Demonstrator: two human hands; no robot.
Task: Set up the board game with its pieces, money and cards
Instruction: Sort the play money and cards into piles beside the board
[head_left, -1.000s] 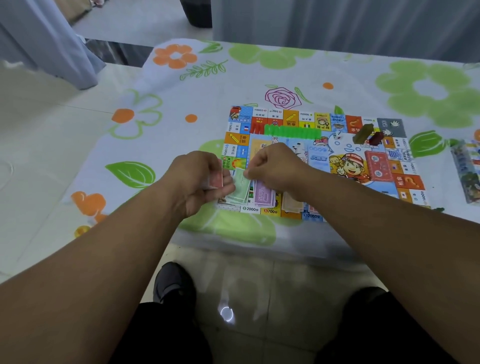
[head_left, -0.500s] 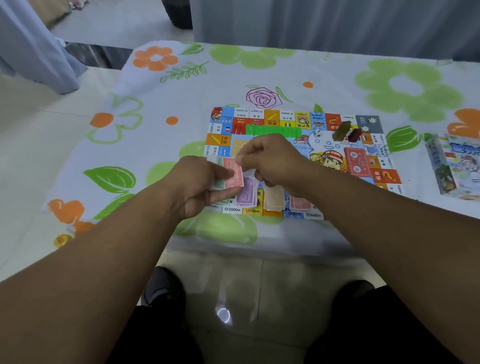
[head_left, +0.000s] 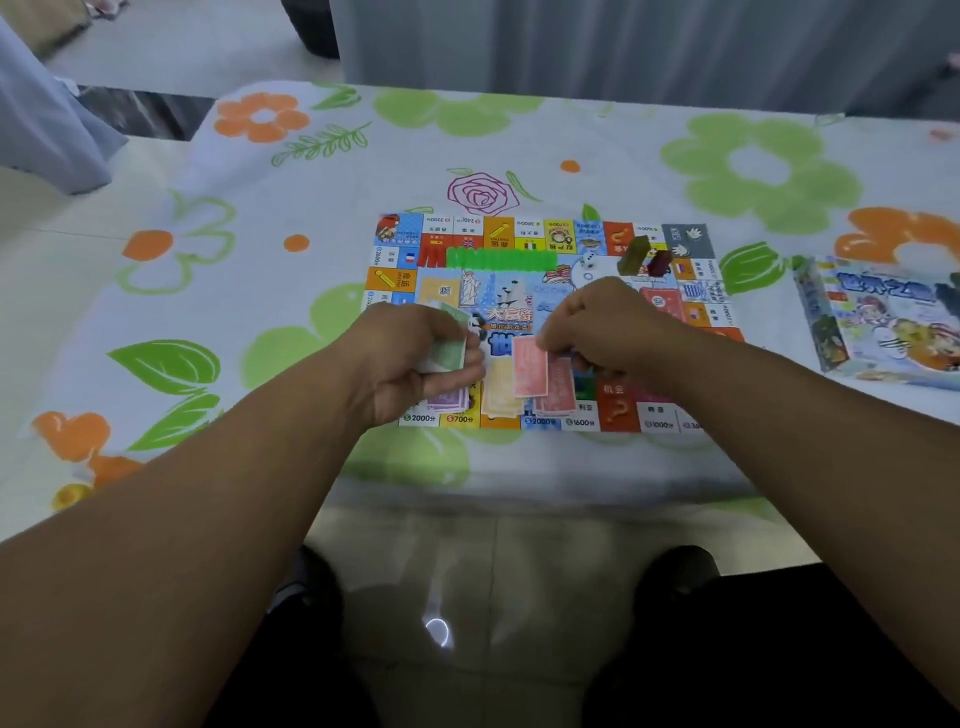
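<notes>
"Pinched in the fingertips of the right hand (head_left: 608, 327) was a single red note (head_left: 530, 371), held just above the lower middle of the board (head_left: 498, 231). Did you catch the other hand?"

"Yes. Its fingers and thumb were curled round a small wad of notes (head_left: 451, 352), green on top, left of centre in the frame; that left hand (head_left: 410, 364) hung over the board's lower left part."

"So which step was it?"

"Sorting the money by colour, I'd judge. A purple pile (head_left: 451, 401), a yellow pile (head_left: 501, 389) and a red pile (head_left: 560, 392) lay side by side along the board's near edge."

"And the pieces?"

"A row of green houses (head_left: 501, 258) sat near the board's top edge, with an olive block (head_left: 634, 254) and a dark red block (head_left: 660, 262) at its upper right. The game box (head_left: 883, 322) lay well apart, at the right of the frame."

"What did the next move call for?"

"Probably carrying the red note slightly right, laying it square on the red pile, then letting go without dragging the neighbouring yellow notes. The green ones had no pile that I could make out, so a free spot would be wanted."
</notes>
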